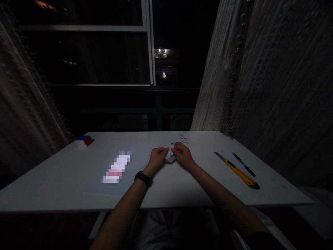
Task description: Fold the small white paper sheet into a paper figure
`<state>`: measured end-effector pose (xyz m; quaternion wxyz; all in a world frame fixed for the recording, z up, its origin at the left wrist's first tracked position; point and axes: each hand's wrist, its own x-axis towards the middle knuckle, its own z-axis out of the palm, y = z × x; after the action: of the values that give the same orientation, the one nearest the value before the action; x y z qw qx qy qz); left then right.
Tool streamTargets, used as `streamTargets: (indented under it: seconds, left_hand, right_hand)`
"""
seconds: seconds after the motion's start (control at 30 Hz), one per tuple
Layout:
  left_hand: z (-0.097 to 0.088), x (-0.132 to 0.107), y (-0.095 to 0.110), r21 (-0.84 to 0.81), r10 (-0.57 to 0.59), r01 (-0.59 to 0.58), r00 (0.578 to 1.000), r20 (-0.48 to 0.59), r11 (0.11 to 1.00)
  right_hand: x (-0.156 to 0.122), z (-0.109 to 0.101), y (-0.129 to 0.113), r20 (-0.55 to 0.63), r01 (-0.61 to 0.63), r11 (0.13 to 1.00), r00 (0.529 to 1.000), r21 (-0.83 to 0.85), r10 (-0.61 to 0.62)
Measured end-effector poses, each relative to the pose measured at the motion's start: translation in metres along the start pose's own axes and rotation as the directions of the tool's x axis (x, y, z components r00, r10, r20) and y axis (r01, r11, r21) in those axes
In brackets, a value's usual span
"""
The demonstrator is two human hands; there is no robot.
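Observation:
Between my hands, just above the middle of the white table [179,191], is a small piece of folded white paper [170,158] with a few dark marks. My left hand [158,158], with a dark band on its wrist, pinches the paper's left side. On the other side my right hand [183,155] grips it between thumb and fingers. Both thumbs point inward at the paper's upper part. My fingers hide some of its folds. A little beyond my right hand, several small dark marks or pieces [183,138] lie in a short column.
A lit phone [117,168], its screen blurred, rests on a large white sheet [95,185] at the left. Farther left stands a red, white and blue cube [83,141]. A yellow box cutter [238,172], blade out, and a black pen [244,164] lie at the right. Curtains [218,66] flank the dark window.

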<state>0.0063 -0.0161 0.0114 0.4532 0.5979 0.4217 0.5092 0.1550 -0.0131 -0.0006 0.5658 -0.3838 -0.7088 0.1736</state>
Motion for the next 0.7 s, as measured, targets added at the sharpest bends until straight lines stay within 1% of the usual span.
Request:
streamTargets:
  seconds: [0.17, 0.3, 0.4, 0.53, 0.6, 0.7]
  left_hand:
    - [0.0004, -0.0002, 0.0031, -0.079, -0.026, 0.026, 1.000, 0.003, 0.996]
    - [0.0001, 0.0013, 0.0021, -0.139, -0.011, 0.010, 1.000, -0.006, 0.990]
    - [-0.0002, 0.0019, 0.0015, -0.139, 0.029, -0.030, 1.000, -0.009, 0.990]
    - [-0.0001, 0.0017, 0.0025, -0.133, 0.028, -0.033, 0.999, -0.039, 0.991]
    - [-0.0002, 0.0019, 0.0025, -0.130, 0.020, -0.027, 0.998, -0.056, 0.991]
    - [-0.0006, 0.0026, 0.0012, -0.126, -0.006, -0.005, 0.996, -0.085, 0.992]
  right_hand:
    - [0.0003, -0.0010, -0.0021, 0.009, -0.016, 1.000, 1.000, 0.022, 0.016]
    - [0.0007, -0.0013, -0.0030, 0.041, -0.050, 0.991, 0.998, 0.124, 0.045]
    - [0.0024, -0.0005, -0.0020, 0.045, -0.111, 0.972, 0.994, 0.207, 0.104]
    - [0.0052, 0.0006, -0.0018, -0.002, -0.196, 0.941, 0.979, 0.276, 0.205]
    - [0.0058, 0.0005, -0.0033, -0.006, -0.203, 0.936, 0.977, 0.287, 0.214]
    - [0.0055, 0.0000, -0.0065, 0.025, -0.208, 0.930, 0.977, 0.303, 0.211]
